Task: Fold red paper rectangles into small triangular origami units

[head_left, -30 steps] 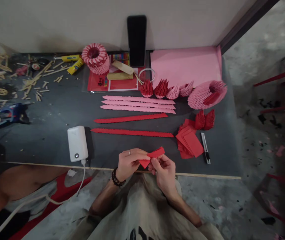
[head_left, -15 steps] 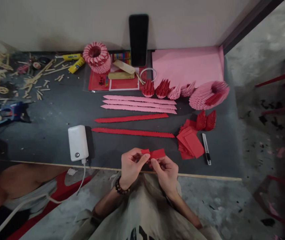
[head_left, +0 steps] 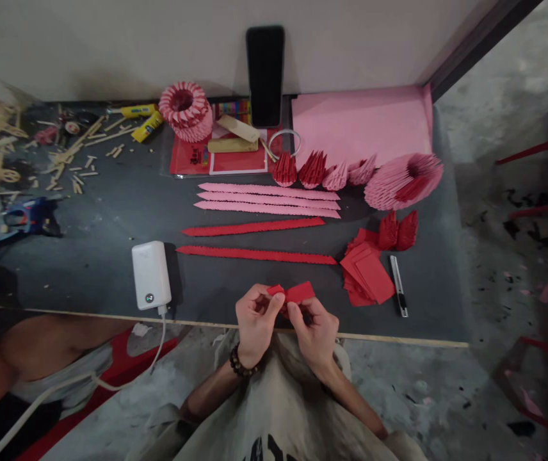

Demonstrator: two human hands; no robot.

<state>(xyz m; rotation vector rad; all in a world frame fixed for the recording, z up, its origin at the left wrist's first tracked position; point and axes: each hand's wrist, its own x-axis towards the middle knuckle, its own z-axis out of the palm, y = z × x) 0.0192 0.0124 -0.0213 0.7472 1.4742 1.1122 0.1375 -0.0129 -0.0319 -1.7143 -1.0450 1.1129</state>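
Note:
Between my two hands, over the table's front edge, is a small red paper piece (head_left: 301, 292) with a crease near its middle. My left hand (head_left: 257, 320) pinches its left end between thumb and fingers. The right end is pinched by my right hand (head_left: 317, 330), thumb on top. Fingers cover part of the paper's lower side. Beyond the hands lie two long red folded paper strips (head_left: 255, 255), and farther back several pink paper strips (head_left: 267, 208). A fanned pile of red paper rectangles (head_left: 369, 275) lies to the right, beside a box cutter (head_left: 398, 286).
A white power bank (head_left: 151, 275) with a cable sits at left. Folded paper pieces (head_left: 312, 169), a pink paper ring (head_left: 403, 181) and a propped phone (head_left: 265, 77) stand at the back. Wooden sticks (head_left: 75, 150) scatter far left. Another person's leg (head_left: 57, 346) shows lower left.
Both hands have drawn slightly closer together. The red paper's right part is tilted more, with its right end higher. Everything on the table stays in place.

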